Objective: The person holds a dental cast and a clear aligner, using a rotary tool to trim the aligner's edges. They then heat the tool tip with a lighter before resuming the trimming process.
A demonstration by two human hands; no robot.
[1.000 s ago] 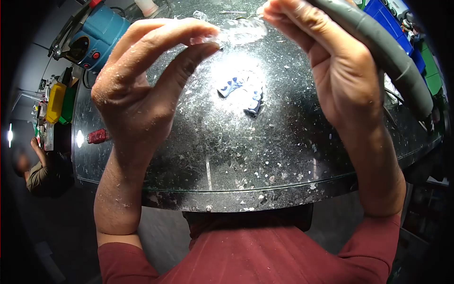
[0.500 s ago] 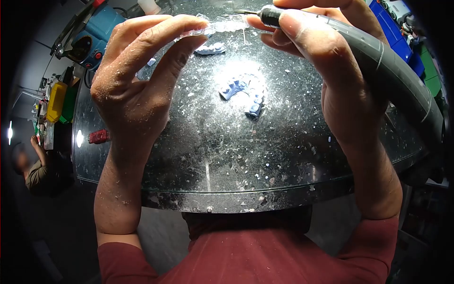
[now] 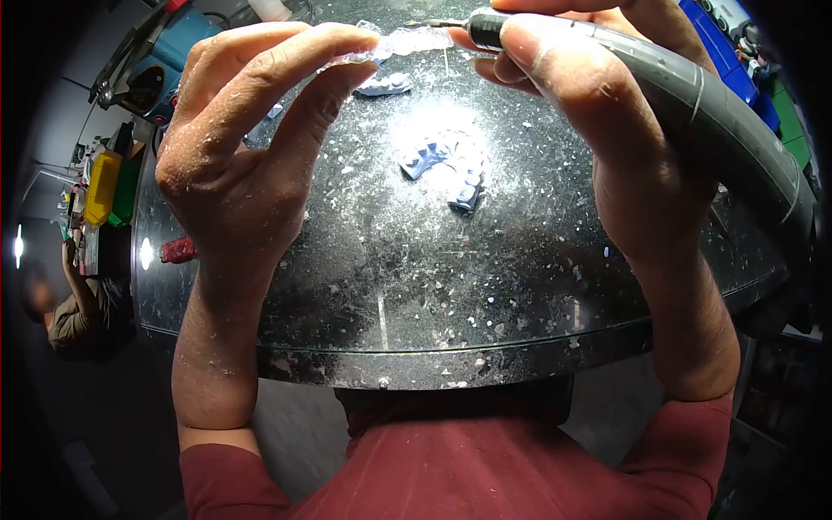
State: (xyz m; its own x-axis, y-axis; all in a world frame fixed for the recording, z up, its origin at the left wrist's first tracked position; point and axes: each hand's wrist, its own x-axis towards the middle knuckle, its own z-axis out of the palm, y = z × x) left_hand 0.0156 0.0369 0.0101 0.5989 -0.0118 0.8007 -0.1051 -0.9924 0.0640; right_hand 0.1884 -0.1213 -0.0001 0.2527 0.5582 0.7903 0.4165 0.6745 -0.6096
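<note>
At the top of the head view, my left hand (image 3: 247, 130) pinches a clear plastic dental aligner (image 3: 422, 40) between thumb and fingertips. White dust covers the back of this hand. My right hand (image 3: 607, 113) is wrapped round a rotary handpiece (image 3: 485, 29) with a black collar and a thick grey body. Its thin metal bur lies at the aligner's upper edge; whether it touches cannot be told. Below them on the bench, a blue horseshoe-shaped dental model (image 3: 426, 159) lies under a bright spot of light. A second dental model (image 3: 386, 85) rests near my left fingertips.
The dark bench (image 3: 416, 295) is strewn with white chips and dust. A small red block (image 3: 178, 250) lies left of my wrist. Blue equipment (image 3: 186, 43) stands far left, near yellow and green bins (image 3: 104, 186). Another person (image 3: 78, 312) is at the left edge. Blue bins (image 3: 719, 43) stand right.
My left hand has shifted slightly left and up with the aligner. The handpiece in my right hand has moved a little left. The other person's arm has risen slightly.
</note>
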